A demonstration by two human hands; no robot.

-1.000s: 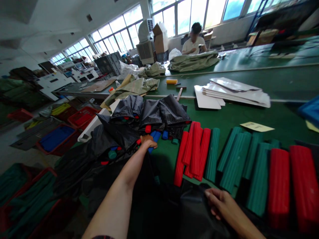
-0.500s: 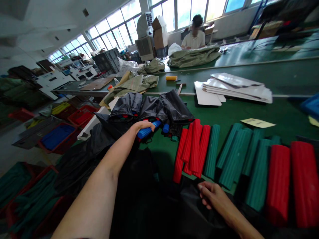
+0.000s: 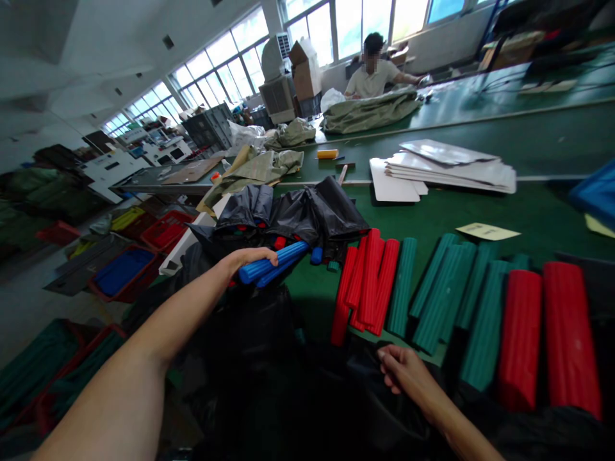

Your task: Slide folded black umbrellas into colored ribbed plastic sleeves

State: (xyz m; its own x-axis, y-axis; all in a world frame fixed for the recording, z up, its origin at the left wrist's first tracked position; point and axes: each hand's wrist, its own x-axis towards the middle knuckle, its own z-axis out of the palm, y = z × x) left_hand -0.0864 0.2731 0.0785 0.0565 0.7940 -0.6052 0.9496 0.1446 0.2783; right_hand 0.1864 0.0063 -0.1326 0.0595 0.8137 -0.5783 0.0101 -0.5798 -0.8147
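Note:
My left hand [image 3: 259,256] is closed around blue ribbed rods [image 3: 283,261], which lie slanted in front of several black bags [image 3: 291,214]. Near the lower middle, my right hand [image 3: 396,368] pinches the edge of a black plastic bag [image 3: 375,397] that spreads toward me. Between the hands and beyond the right one lie red ribbed rods [image 3: 369,282] in a pile, with green ribbed rods [image 3: 437,291] beside them. Two thicker red bundles [image 3: 521,339] stand out farther right.
White flat sheets [image 3: 446,168] and a yellow paper slip [image 3: 487,231] rest on the green table [image 3: 548,211]. An orange roll [image 3: 327,154] lies farther back. Across the table sits a person [image 3: 375,73]. Crates of blue [image 3: 122,272] and green pieces [image 3: 43,358] are at left.
My left hand has moved left and toward me, drawing the blue rods farther out from the black bags. My right hand keeps its pinch on the bag. The person opposite has stretched out an arm.

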